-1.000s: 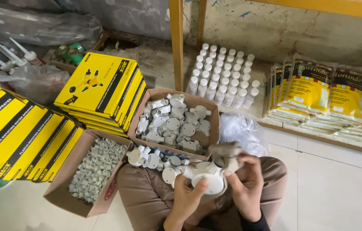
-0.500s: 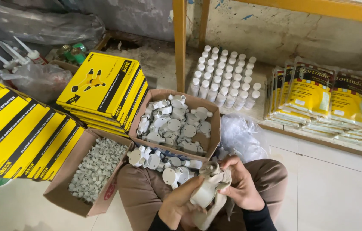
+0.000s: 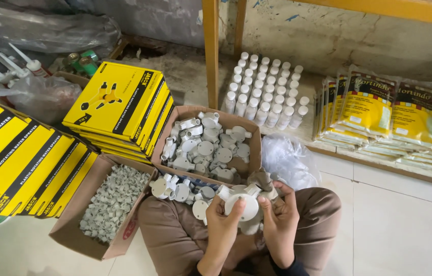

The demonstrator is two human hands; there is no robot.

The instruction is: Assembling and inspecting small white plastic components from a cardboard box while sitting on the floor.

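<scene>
I am gripping a white pipe fitting (image 3: 244, 205) in both hands – left hand (image 3: 222, 221), right hand (image 3: 280, 221) – clamping it over my lap; the open box (image 3: 254, 148) is sitting near for reach.

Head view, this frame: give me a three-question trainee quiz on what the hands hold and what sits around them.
1. True or false: both hands, the left hand and the right hand, hold the round white plastic fitting.
2. Which box holds the small grey clips? A) the box of white fittings B) the box at the lower left C) neither
3. Fill in: the stack of flat boxes left of the box of white fittings is ____ with black trim.

Key: 1 true; 2 B; 3 yellow.
</scene>
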